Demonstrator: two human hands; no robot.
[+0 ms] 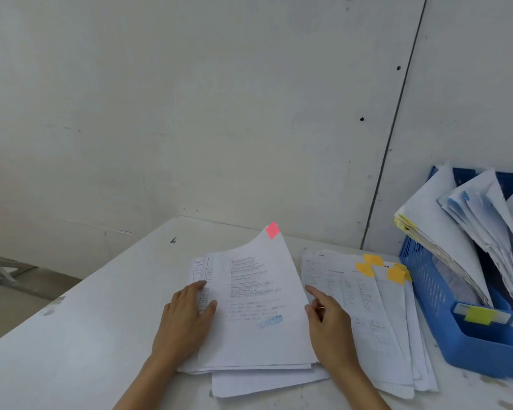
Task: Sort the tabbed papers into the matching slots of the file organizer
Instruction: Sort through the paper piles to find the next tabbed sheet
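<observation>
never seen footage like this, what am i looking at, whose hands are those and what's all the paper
There is no machine here. A person wears a camera on the head, so this single picture looks down at their own hands. On the white table lies a stack of printed papers. The left hand rests flat on it, while the right hand seems to pinch the right edge of the top sheet, which bears a pink tab. Further right lie a pile with yellow tabs and a blue file organizer already holding papers.
</observation>
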